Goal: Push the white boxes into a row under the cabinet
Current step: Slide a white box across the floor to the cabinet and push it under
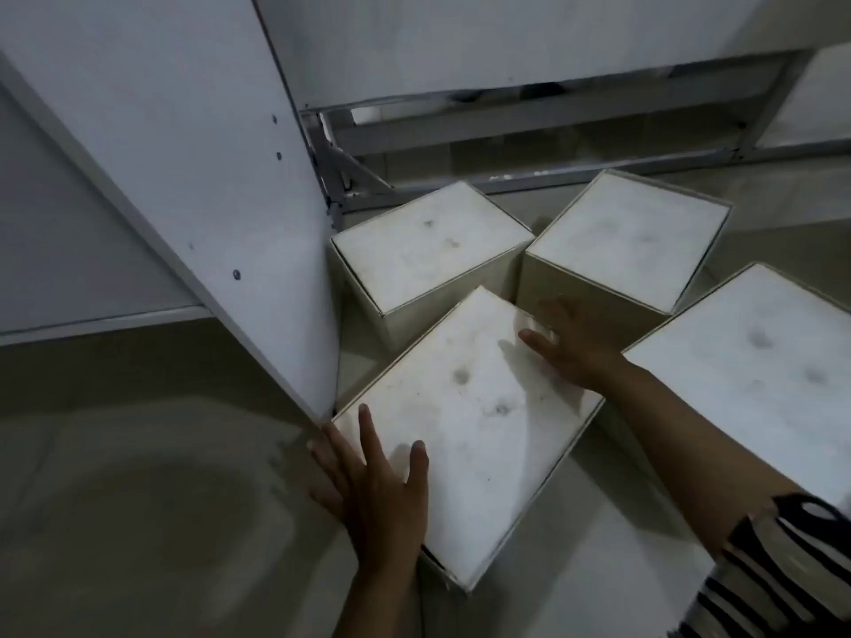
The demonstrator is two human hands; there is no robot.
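Observation:
Several white boxes stand on the floor by the cabinet. The nearest white box (pixel 469 407) lies skewed in the middle. My left hand (pixel 373 481) grips its near left corner, thumb and one finger on the lid and the other fingers down its left side. My right hand (pixel 575 343) clasps its far right corner, thumb on top. Behind it a second box (pixel 428 246) sits against the cabinet's side panel (pixel 184 154). A third box (pixel 631 237) stands beside it, turned at an angle. A fourth box (pixel 755 375) is at the right, partly behind my right forearm.
The cabinet's metal base frame (pixel 552 131) runs across the back, with a dark gap beneath it. The panel's lower corner (pixel 322 407) nearly touches the nearest box. Tiled floor (pixel 138 499) spreads to the left and front. My striped sleeve (pixel 792 568) shows at the lower right.

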